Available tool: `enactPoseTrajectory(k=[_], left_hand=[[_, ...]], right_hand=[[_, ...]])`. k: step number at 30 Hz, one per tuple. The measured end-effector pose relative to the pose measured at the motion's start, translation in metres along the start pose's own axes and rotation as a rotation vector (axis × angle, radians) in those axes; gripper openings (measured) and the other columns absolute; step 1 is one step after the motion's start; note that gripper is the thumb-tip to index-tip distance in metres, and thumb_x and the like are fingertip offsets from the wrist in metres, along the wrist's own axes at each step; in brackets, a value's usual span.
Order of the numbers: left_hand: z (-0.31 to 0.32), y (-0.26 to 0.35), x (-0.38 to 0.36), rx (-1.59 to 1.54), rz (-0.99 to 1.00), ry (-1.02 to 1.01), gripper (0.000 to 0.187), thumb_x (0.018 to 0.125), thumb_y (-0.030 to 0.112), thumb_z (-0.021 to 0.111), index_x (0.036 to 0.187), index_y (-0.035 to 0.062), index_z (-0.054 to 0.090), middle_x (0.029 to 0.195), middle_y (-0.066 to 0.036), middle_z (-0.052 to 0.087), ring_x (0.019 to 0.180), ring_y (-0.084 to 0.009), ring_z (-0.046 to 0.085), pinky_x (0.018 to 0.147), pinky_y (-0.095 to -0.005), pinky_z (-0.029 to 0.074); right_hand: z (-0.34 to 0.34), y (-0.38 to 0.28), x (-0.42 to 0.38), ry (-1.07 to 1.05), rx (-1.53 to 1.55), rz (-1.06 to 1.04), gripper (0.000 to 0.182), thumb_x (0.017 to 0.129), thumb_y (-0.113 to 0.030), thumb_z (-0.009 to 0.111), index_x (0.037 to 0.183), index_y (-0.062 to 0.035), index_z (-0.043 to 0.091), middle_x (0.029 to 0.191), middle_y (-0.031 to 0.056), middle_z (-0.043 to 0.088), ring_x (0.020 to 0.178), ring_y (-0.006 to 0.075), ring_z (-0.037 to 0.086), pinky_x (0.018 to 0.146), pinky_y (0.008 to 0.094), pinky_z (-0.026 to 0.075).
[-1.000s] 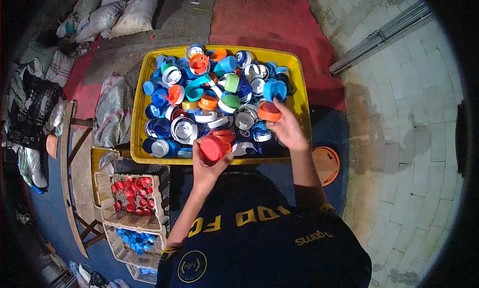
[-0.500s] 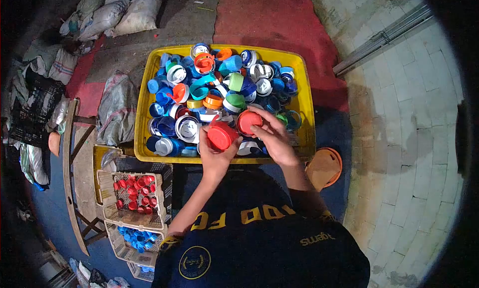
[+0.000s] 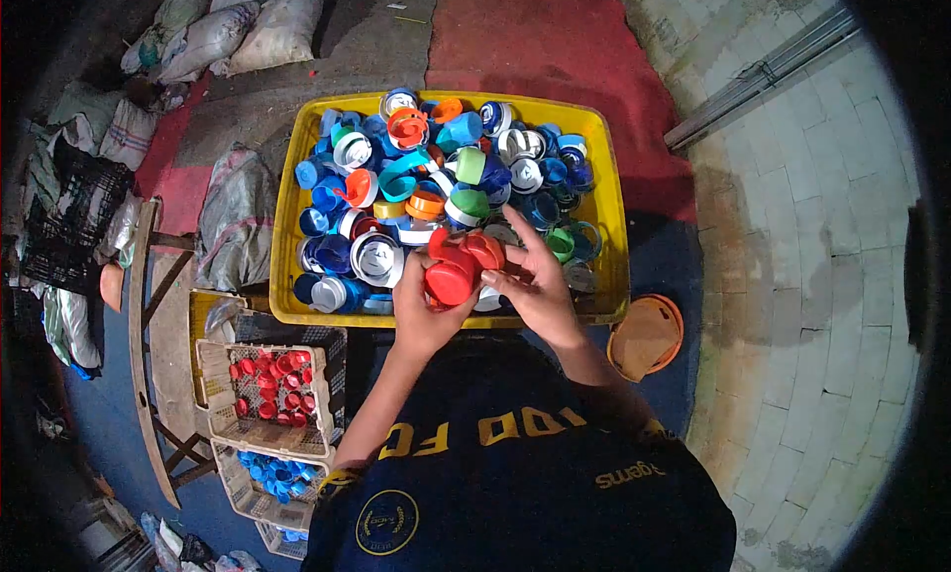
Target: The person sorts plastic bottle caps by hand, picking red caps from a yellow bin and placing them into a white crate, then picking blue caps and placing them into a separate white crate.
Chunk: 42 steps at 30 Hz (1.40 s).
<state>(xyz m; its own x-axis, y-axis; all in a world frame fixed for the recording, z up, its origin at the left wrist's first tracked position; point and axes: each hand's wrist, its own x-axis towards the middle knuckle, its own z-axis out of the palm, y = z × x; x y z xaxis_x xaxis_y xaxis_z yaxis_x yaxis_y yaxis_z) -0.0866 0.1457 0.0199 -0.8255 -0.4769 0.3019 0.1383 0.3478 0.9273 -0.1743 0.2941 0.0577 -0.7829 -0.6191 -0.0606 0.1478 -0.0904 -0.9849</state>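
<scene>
My left hand (image 3: 424, 314) is closed around a red plastic cap (image 3: 450, 284) over the near edge of a yellow tub (image 3: 426, 320). Just to the right, my right hand (image 3: 540, 293) grips a second red cap (image 3: 484, 250) with its thumb and fingers, the index finger stretched forward. The two red caps touch or nearly touch. Beneath them, the tub is heaped with loose caps: a white one (image 3: 376, 259), an orange one (image 3: 426, 205), a green one (image 3: 469, 203) and many blue ones. My palms hide part of the heap.
At the lower left, a crate (image 3: 213, 414) holds red caps (image 3: 272, 382); another below holds blue caps (image 3: 277, 473). A wooden frame (image 3: 141, 374) stands beside them. Stuffed sacks (image 3: 272, 32) lie at the upper left. An orange round lid (image 3: 646, 336) lies right, near a block wall (image 3: 792, 305).
My right hand has brought its red cap left and slightly down, against the one in my left hand. The left hand's red cap has turned a little. The heap looks the same.
</scene>
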Motion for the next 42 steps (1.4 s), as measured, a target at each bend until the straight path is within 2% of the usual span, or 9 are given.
enactPoseTrajectory(k=[3,6,9,18,25,30,35,38,42], left_hand=[[-0.007,0.003,-0.001,0.080,0.059,-0.009,0.057,0.069,0.014,0.093,0.107,0.0023,0.052,0.104,-0.016,0.068,0.094,-0.0243,0.071,0.080,-0.0349,0.057],[-0.016,-0.004,0.002,0.139,0.176,-0.095,0.059,0.067,0.011,0.091,0.110,0.0028,0.051,0.112,-0.024,0.066,0.101,-0.0391,0.069,0.084,-0.0404,0.056],[-0.023,-0.011,0.004,0.240,0.249,-0.154,0.063,0.066,0.016,0.091,0.112,0.0019,0.051,0.118,-0.027,0.064,0.105,-0.0433,0.067,0.087,-0.0436,0.056],[-0.017,-0.025,0.001,0.457,0.458,-0.024,0.082,0.059,0.037,0.096,0.115,-0.0057,0.054,0.099,-0.019,0.070,0.082,-0.0328,0.073,0.069,-0.0398,0.059],[-0.013,-0.033,-0.013,0.407,0.330,0.230,0.071,0.058,0.038,0.092,0.101,-0.0039,0.054,0.079,-0.013,0.069,0.060,-0.0259,0.070,0.056,-0.0316,0.055],[-0.010,-0.022,-0.012,0.078,0.149,0.298,0.062,0.063,0.028,0.091,0.102,-0.0005,0.051,0.090,-0.012,0.070,0.076,-0.0204,0.071,0.069,-0.0309,0.057],[-0.017,-0.014,-0.014,0.112,0.030,0.166,0.063,0.064,0.028,0.092,0.103,0.0010,0.051,0.089,-0.015,0.068,0.081,-0.0230,0.073,0.072,-0.0325,0.057],[-0.018,-0.006,-0.015,0.175,0.025,0.044,0.065,0.065,0.028,0.092,0.108,0.0009,0.051,0.094,-0.019,0.067,0.084,-0.0317,0.072,0.074,-0.0384,0.057],[-0.014,0.002,-0.008,0.191,-0.003,-0.029,0.069,0.069,0.024,0.089,0.120,-0.0013,0.049,0.106,-0.022,0.063,0.096,-0.0405,0.067,0.081,-0.0435,0.055]], right_hand=[[0.002,0.008,0.001,0.027,0.071,-0.010,0.079,0.092,0.003,0.068,0.157,-0.0053,0.025,0.123,0.0172,0.069,0.108,0.0143,0.065,0.093,0.0275,0.051],[0.001,0.010,0.000,0.027,-0.010,-0.019,0.071,0.093,0.001,0.068,0.154,-0.0055,0.031,0.123,0.0166,0.069,0.106,0.0140,0.065,0.091,0.0276,0.051],[0.001,0.006,0.001,0.026,-0.007,0.078,0.063,0.096,-0.004,0.067,0.151,-0.0050,0.036,0.120,0.0148,0.069,0.105,0.0131,0.065,0.090,0.0282,0.051],[-0.002,0.019,0.004,-0.029,-0.045,0.092,0.051,0.100,-0.013,0.066,0.145,-0.0031,0.045,0.117,0.0120,0.068,0.107,0.0134,0.064,0.090,0.0282,0.052],[-0.003,0.021,0.004,-0.058,0.099,0.129,0.044,0.100,-0.015,0.067,0.139,-0.0030,0.051,0.123,0.0106,0.064,0.117,0.0162,0.061,0.100,0.0333,0.051],[-0.031,0.042,0.006,0.093,0.102,0.166,0.041,0.099,-0.012,0.067,0.136,-0.0025,0.054,0.124,0.0112,0.064,0.113,0.0158,0.062,0.096,0.0322,0.052],[-0.035,0.012,0.014,0.292,-0.997,-0.385,0.039,0.101,-0.015,0.064,0.136,-0.0017,0.055,0.127,0.0098,0.064,0.107,0.0146,0.063,0.089,0.0319,0.052],[-0.010,0.009,0.010,0.013,-0.103,0.035,0.042,0.101,-0.016,0.064,0.139,-0.0023,0.053,0.127,0.0108,0.064,0.112,0.0152,0.061,0.092,0.0325,0.051],[0.026,0.018,0.015,-0.130,0.171,0.120,0.058,0.096,-0.018,0.072,0.145,-0.0027,0.047,0.132,0.0097,0.059,0.118,0.0162,0.058,0.101,0.0331,0.048]])
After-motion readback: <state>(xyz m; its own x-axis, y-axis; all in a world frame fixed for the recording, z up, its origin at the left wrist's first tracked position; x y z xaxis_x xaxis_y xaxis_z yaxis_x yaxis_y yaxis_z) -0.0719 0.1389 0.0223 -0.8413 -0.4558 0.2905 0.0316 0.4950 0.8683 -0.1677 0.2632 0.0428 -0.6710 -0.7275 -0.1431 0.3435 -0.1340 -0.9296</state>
